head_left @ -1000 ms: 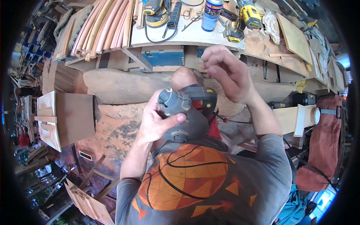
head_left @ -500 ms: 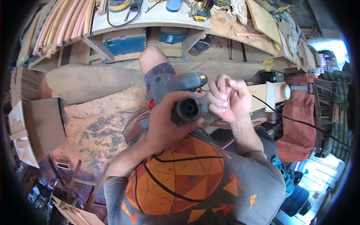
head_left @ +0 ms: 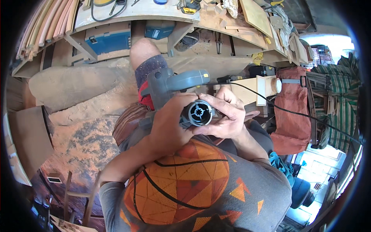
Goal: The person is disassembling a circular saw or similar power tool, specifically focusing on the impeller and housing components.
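Observation:
A grey and red corded power tool (head_left: 157,85), which looks like a hand blower, lies across my lap with its grey handle (head_left: 189,79) toward the far side. Its round nozzle (head_left: 199,113) points up at me, and a spoked ring with a star-shaped centre shows inside. My left hand (head_left: 168,120) is closed round the nozzle from the left. From the right, my right hand (head_left: 228,116) grips the nozzle's rim, fingers along its upper and lower sides. The fingertips of both hands come close together round the opening. The tool's lower body is partly hidden by my left hand.
A black cable (head_left: 284,106) runs from the tool's side out to the right. Ahead stands a workbench (head_left: 143,11) with tools on top and blue cases (head_left: 108,40) beneath. Sawdust (head_left: 91,139) covers the floor at left. A wooden piece (head_left: 247,92) lies at right.
My right hand, raised and apart with curled fingers, has come left onto the nozzle. The nozzle's dark opening now shows its spoked inside. The scene has shifted left and up in view.

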`<state>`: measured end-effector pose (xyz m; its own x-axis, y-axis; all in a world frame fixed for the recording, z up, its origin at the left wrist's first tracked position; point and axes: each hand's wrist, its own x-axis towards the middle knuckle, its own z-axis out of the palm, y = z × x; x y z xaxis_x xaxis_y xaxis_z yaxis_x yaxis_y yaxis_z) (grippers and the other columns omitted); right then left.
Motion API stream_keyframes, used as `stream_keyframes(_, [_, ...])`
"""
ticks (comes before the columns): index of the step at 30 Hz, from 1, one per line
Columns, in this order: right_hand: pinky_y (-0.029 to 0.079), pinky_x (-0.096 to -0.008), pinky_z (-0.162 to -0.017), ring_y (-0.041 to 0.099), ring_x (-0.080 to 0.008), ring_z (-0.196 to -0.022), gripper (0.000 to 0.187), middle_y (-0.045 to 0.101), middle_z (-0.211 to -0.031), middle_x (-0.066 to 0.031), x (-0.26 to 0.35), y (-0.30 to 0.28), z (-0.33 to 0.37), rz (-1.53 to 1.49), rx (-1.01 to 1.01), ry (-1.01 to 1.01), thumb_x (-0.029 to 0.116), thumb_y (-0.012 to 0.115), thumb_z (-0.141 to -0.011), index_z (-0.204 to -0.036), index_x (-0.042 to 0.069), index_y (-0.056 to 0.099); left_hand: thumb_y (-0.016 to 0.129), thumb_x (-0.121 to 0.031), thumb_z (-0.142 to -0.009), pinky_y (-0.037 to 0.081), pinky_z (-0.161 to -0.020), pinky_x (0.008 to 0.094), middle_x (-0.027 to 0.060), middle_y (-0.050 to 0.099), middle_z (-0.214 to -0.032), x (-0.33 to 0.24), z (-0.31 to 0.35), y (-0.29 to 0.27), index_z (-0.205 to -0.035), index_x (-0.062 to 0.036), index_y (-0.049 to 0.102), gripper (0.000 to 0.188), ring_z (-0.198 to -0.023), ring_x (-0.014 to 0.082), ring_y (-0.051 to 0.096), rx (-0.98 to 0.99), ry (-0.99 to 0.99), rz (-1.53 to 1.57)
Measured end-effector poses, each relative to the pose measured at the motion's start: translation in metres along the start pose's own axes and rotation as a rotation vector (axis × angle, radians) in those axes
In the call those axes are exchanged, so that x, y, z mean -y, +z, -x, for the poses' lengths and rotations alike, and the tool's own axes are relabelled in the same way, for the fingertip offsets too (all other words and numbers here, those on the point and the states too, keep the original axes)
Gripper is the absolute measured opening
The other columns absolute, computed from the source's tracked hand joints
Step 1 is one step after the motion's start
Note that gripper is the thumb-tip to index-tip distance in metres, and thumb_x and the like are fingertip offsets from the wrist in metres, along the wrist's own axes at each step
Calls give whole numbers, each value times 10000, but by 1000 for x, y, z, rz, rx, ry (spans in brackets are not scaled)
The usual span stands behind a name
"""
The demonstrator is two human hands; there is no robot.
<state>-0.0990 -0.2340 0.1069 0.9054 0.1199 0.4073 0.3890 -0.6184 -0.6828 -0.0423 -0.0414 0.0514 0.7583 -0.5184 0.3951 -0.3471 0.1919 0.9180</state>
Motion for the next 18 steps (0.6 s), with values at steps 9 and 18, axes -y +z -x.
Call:
stream_keyframes(9, [359, -230, -567, 490, -82, -650, 712, 578, -778, 0, 9, 9, -26, -51, 92, 52, 310, 1020, -562, -1143, -8, 756, 894, -117, -747, 515, -1020, 371, 148, 646, -1314, 0, -6, -40, -1469, -61, 460, 844, -1196, 264, 658, 229, -52, 49])
stream_keyframes(18, [480, -369, -551, 608, -253, -631, 448, 588, -775, -68, 17, 53, -51, -190, 1, -12, 190, 918, -642, -1020, 45, 728, 834, -212, -845, 437, -1109, 432, 212, 515, -1433, -2, 19, -65, -1468, -50, 420, 766, -1340, 291, 514, 59, -342, 652])
